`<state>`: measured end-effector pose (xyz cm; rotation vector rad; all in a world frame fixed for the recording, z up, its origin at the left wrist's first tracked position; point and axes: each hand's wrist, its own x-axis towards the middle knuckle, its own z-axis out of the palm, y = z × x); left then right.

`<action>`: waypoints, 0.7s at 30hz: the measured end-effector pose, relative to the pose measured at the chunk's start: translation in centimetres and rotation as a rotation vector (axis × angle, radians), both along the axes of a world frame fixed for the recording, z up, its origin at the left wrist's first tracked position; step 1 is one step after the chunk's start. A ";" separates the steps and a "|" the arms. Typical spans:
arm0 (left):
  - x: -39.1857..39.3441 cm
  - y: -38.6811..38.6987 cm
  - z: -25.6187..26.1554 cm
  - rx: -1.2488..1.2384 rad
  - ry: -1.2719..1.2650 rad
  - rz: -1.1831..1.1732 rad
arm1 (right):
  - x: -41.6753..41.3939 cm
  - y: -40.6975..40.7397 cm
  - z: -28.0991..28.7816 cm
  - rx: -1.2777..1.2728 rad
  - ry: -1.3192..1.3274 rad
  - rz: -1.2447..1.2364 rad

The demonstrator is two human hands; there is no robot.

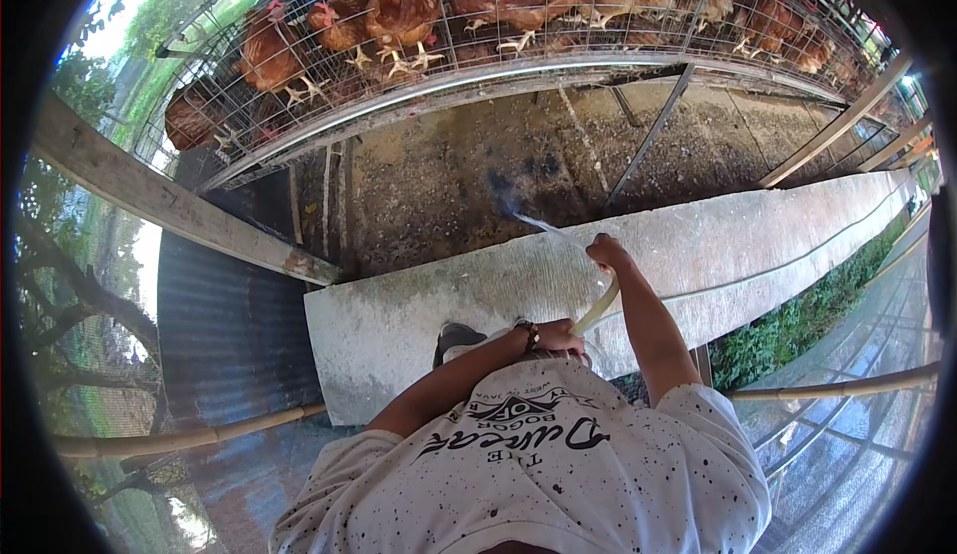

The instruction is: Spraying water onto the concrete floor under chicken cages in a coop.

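My right hand (609, 253) grips the end of a pale yellowish hose (598, 307), held out over the edge of the concrete walkway (389, 315). From it a jet of water (549, 228) shoots away to the left and forward, landing on the dirty floor (448, 188) under the cages. Closer to my body, my left hand (559, 336) is closed around a lower stretch of the same hose. A bracelet circles the left wrist. The hose's farther run (770, 274) trails along the walkway to the right.
Brown hens (404, 12) stand in wire cages (493, 38) raised above the dirty floor. Wooden posts (187, 210) and slanting braces (650, 132) support the structure. Behind the walkway are bamboo rails (837, 382), netting (845, 442) and green plants (785, 337).
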<state>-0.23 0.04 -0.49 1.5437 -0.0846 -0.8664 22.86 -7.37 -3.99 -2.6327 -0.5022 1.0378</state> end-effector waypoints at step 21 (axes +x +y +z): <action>0.2 0.3 2.4 -0.019 0.053 0.024 | 0.0 0.2 0.0 0.153 0.108 -0.018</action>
